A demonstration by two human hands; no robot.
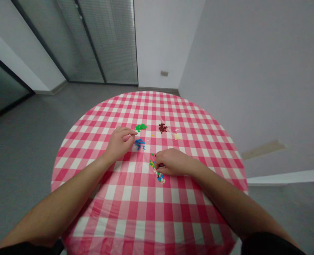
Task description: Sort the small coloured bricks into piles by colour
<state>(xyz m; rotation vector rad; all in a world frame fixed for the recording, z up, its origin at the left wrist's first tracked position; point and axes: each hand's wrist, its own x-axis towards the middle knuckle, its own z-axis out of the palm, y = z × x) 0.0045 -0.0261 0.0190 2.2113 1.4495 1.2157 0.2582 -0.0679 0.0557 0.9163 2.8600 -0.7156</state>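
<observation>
Small coloured plastic pieces lie in piles on the checked tablecloth. My left hand (121, 143) has its thumb and index finger brought together in a pinch. Its fingertips are between the green pieces (141, 127) and the blue pieces (139, 143); whatever they hold is too small to make out. Over the mixed-colour pile (160, 177) my right hand (174, 162) is closed, its fingers curled down among the pieces. The right hand covers part of that pile and hides what is in its fingertips.
Beyond the hands lie dark brown pieces (162, 128) and cream pieces (177, 136). A single yellow piece (153, 135) sits between the piles. The round table (135, 216) has a red-and-white checked cloth. A wall (252, 71) stands on the right, glass panels (114, 42) behind.
</observation>
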